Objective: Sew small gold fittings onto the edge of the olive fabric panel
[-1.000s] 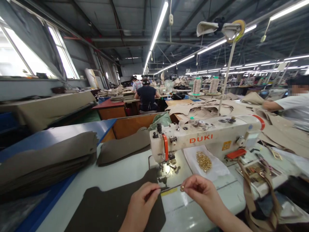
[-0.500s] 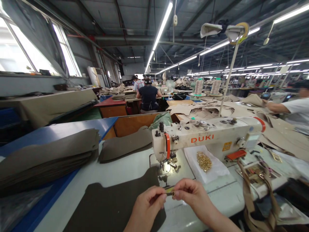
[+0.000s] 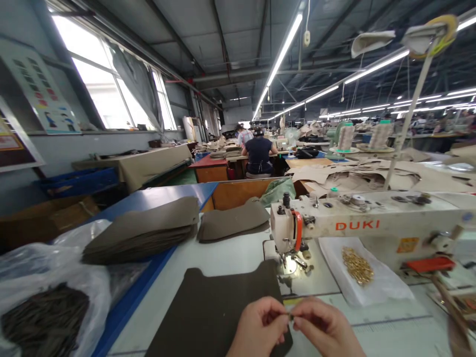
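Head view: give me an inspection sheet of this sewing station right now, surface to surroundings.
Surface: pale sewing table, blue bench edge on its left.
Job's things: dark cut panel lies flat below the DUKI sewing machine; a small metal fitting is pinched between both hands.
Clutter: brass fittings heaped on white sheet; two stacks of cut panels; plastic bag of dark pieces.
Grips: left hand and right hand meet fingertip to fingertip on the fitting.
Cables: nothing seen on the table.
Surroundings: seated co-worker facing away; thread cones; windows on the left.
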`<state>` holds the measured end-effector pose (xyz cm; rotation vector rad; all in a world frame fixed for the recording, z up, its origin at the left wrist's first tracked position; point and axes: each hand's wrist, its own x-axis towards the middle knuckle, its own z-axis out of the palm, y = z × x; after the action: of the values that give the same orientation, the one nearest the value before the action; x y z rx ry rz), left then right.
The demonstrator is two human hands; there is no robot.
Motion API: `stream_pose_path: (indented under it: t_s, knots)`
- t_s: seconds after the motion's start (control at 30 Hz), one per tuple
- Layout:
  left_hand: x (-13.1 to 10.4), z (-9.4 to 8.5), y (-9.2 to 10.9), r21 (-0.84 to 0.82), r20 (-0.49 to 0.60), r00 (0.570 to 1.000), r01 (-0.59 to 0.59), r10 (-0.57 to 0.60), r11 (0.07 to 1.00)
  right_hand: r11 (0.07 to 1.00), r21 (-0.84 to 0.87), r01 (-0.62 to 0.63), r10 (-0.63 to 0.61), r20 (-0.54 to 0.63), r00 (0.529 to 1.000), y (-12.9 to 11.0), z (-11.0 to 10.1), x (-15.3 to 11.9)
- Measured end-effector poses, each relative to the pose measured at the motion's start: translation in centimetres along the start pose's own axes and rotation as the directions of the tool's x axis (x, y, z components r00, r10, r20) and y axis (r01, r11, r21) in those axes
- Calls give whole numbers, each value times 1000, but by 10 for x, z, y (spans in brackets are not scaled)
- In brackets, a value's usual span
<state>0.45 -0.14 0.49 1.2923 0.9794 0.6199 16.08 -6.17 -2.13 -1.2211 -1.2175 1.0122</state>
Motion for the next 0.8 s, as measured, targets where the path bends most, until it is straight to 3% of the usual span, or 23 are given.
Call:
stream_pose_path:
  t_s: [0.17,0.27,0.37,0.6,0.8]
  knots:
    - [-2,-8,-6,-191,68,995,79,-67,978,941,263,-213,221,-1,975,2,14,4]
    - [1,-11,-10,-299,109,985,160,-133,941,909,354,-220,254,-52,966,1,22,7]
    - [5,-10,-13,-300,143,980,175,-137,938,903,373,-214,252,-57,966,1,25,9]
    - [17,-15,-15,-103,192,969,177,-155,979,911,338,-236,238,34,971,1,23,6]
    - [16,-18,-25,182,115,993,-28,7,983,992,14,-123,123,-8,992,-1,27,-5]
